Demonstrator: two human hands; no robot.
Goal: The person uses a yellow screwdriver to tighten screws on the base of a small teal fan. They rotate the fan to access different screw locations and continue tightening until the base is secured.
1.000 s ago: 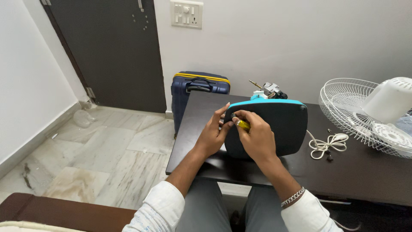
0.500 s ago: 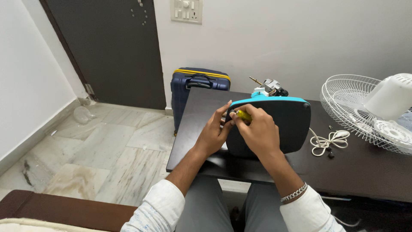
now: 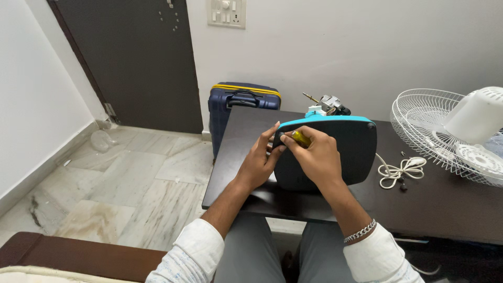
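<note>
Left hand [image 3: 260, 162] bracing fan base [image 3: 335, 152], right hand [image 3: 314, 160] gripping screwdriver [image 3: 299, 138]

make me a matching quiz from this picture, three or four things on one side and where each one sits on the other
Things:
1. navy hard-shell suitcase
2. coiled white power cord
3. yellow-handled screwdriver
4. white wire fan guard

Places:
A. in the right hand
B. on the floor by the door
C. at the table's far right
D. on the table, right of the dark teal-edged fan base

Pairs: 1-B, 2-D, 3-A, 4-C
</note>
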